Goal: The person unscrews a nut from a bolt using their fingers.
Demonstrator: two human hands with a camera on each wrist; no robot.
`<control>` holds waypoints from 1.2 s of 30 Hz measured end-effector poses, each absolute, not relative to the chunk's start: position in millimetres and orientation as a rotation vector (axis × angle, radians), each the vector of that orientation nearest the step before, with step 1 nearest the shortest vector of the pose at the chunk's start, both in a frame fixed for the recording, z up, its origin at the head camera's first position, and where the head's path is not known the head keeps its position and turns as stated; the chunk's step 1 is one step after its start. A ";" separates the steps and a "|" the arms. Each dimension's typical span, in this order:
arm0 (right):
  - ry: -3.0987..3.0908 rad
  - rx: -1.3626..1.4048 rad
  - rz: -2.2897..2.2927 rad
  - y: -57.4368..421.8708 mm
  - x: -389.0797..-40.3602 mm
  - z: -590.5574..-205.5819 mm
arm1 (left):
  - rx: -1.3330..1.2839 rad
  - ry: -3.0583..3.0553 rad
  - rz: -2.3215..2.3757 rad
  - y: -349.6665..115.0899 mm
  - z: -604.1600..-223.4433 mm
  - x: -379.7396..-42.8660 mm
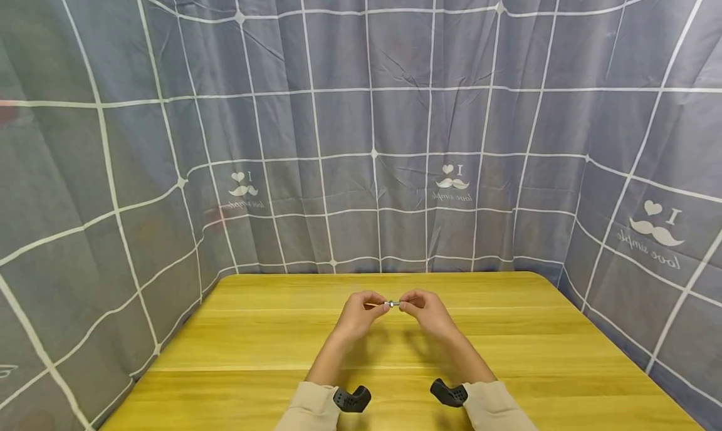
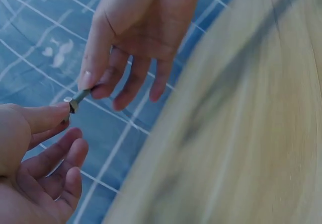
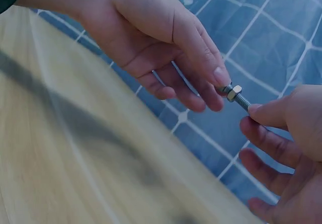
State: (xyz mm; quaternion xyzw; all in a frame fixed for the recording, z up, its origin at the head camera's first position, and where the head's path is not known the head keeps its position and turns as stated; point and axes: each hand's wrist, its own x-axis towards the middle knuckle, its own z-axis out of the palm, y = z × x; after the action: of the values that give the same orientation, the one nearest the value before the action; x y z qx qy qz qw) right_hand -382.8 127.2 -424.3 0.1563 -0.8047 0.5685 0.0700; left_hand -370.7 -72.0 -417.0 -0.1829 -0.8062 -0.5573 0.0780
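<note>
Both hands meet over the table, joined by a small metal bolt [image 1: 397,304] held crosswise between them. My left hand [image 1: 356,316] pinches one end between thumb and forefinger; my right hand [image 1: 432,313] pinches the other end the same way. A silver hex nut [image 3: 234,93] sits on the threaded shank, close to the left fingertips in the right wrist view. Fingertips cover both ends of the bolt. In the left wrist view the other fingers of the left hand [image 2: 37,168] are loosely bent, and those of the right hand [image 2: 143,43] hang apart from the bolt.
The yellow wood-grain table [image 1: 254,337] lies beneath the hands, its far edge beyond them. A grey curtain [image 1: 344,124] with white grid lines surrounds it at the back and sides. Black wrist devices [image 1: 352,399] sit by the beige sleeves [image 1: 313,408].
</note>
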 end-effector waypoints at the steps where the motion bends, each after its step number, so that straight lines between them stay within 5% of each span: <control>1: -2.410 0.461 1.724 126.7 -381.0 -421.1 | -0.552 -2.396 -1.677 -71.7 -413.6 -369.1; 15: -2.230 0.565 1.918 125.2 -360.8 -384.4 | -0.662 -2.157 -1.810 -74.1 -353.4 -320.5; 36: -2.255 0.640 1.758 105.6 -351.2 -375.3 | -0.716 -2.109 -1.788 -80.5 -363.3 -333.2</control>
State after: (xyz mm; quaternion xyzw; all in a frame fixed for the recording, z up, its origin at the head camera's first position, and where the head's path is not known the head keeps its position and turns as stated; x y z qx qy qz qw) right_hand -351.2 105.6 -375.3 0.2174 -0.7653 0.5966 0.1057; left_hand -333.2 -80.5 -363.3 -0.2480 -0.7310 -0.6196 0.1422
